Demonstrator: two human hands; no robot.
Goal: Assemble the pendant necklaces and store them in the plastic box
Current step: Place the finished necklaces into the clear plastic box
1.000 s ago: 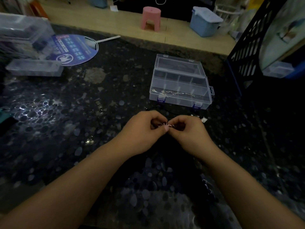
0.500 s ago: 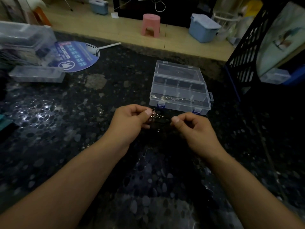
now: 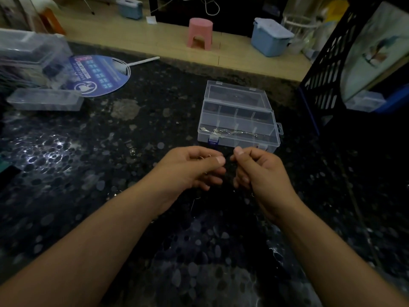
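Observation:
My left hand and my right hand hover close together over the dark speckled table, just in front of the clear plastic box. Each hand pinches one end of a thin dark necklace cord between thumb and forefinger; the cord itself is barely visible. A small metal ring shows by my left fingers. The box stands open with its lid tipped back. A silver chain lies in its front compartment.
A long clear box and a larger clear container sit at the far left beside a blue round fan. A black lattice crate stands at the right. Small metal bits lie left of my hands.
My hands have risen toward the box and drawn slightly apart from where they met a second ago. The view has tilted so more of the far floor shows.

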